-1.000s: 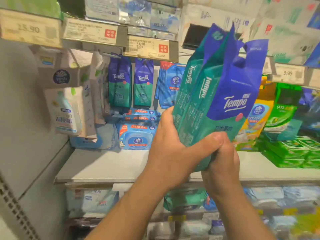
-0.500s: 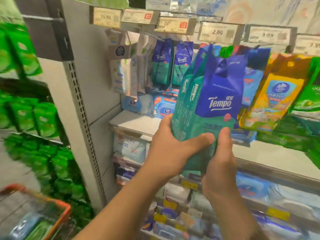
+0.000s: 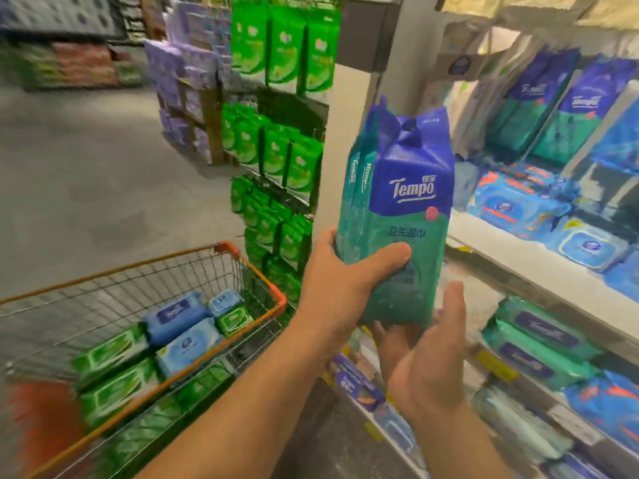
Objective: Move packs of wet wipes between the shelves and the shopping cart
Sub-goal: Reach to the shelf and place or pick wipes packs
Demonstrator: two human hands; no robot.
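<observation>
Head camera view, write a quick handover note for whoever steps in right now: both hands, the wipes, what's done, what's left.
Left hand: grips the tall blue-and-teal Tempo wet wipes multipack, held upright in the air between the shelves and the cart.
Right hand: open, fingers relaxed just under the multipack's bottom edge; contact unclear.
Orange-rimmed wire shopping cart, lower left: already holds several flat green and blue wipe packs.
White shelf, right: more packs remain there.
Left to do: probably lower the multipack into the cart.

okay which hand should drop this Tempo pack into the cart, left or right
Left. The left hand already grips the blue-and-teal Tempo wipes pack and is nearer the orange-rimmed wire cart. The right hand only cups underneath, on the shelf side.
</observation>
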